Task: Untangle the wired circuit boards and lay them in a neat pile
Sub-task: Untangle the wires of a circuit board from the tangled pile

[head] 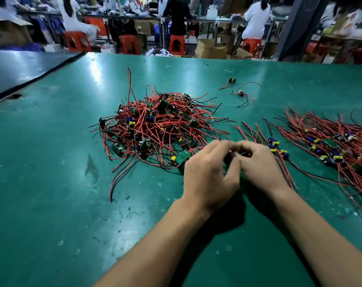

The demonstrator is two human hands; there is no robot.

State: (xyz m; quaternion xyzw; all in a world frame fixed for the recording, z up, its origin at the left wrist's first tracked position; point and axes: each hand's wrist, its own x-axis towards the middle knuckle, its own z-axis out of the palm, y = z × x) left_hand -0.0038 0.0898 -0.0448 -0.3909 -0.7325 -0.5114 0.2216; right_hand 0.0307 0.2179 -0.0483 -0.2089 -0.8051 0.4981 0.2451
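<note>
Boards (155, 125) (green, red-wired) lie tangled; left hand (207, 175) and right hand (258, 164) curl together, grip contents unclear.

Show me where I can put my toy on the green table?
Bare room: the near-left table, in front of the tangled heap, and the far-left strip behind it. Crowded: the right side, with the small row beside the neat pile.

One head-worn camera looks forward and down, close over the green table (51, 183)
</note>
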